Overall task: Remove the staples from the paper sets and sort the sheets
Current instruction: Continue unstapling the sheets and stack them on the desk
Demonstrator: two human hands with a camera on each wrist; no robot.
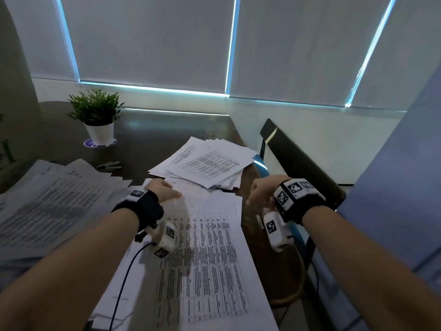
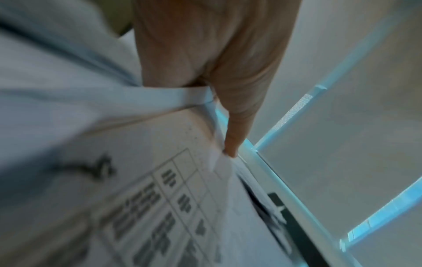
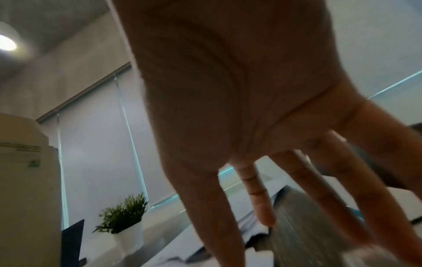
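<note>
From the head view, the printed sheet (image 1: 210, 259) lies on the dark table (image 1: 152, 134) straight ahead, its long axis running away from the person, its far end tilted slightly left. The left hand (image 1: 162, 191) sits at that far left corner and pinches a sheet edge lifted there; blur hides the detail. The right hand (image 1: 261, 192) hangs just past the sheet's right edge, over the table's rim, holding nothing. A fanned pile (image 1: 207, 163) lies beyond the sheet, skewed so its long axis runs toward the far right. Another stack (image 1: 55, 201) lies at left. A potted plant (image 1: 97, 115) stands at the far left.

From the left wrist, the thumb and fingers (image 2: 237, 130) are clamped on a curled paper edge (image 2: 182, 95), with the table print of the sheet below.

From the right wrist, the fingers (image 3: 262, 198) are spread apart and straight, pointing down above the papers (image 3: 251, 224), holding nothing. The plant shows behind.
</note>
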